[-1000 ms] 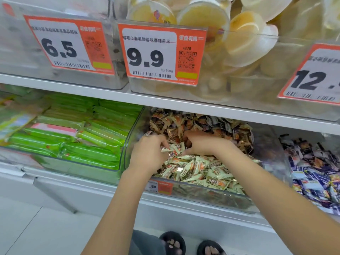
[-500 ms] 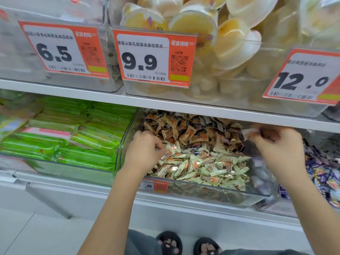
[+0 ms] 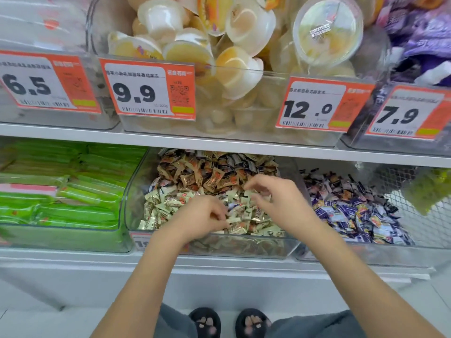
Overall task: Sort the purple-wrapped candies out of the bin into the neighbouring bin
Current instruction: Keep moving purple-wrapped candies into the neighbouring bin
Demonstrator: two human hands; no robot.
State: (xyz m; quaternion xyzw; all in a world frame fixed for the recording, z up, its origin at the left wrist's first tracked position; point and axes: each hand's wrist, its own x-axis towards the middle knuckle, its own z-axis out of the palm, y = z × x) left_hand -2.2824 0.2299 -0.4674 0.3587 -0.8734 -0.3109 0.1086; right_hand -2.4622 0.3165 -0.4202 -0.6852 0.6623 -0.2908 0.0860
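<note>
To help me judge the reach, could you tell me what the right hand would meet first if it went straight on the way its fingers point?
Probably the gold and cream candies heaped in the middle bin; the right hand hovers close above them, though depth is unclear.

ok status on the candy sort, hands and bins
Left hand picking in the pale candies at the middle bin front. Right hand over the same pile, fingers curled, hold unclear. Purple-wrapped candies fill the right-hand bin. Nothing blocking.

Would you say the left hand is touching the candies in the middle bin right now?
Touching. The head view shows the left hand down in the middle bin, its curled fingertips resting on and pinching among the pale gold candies.
</note>
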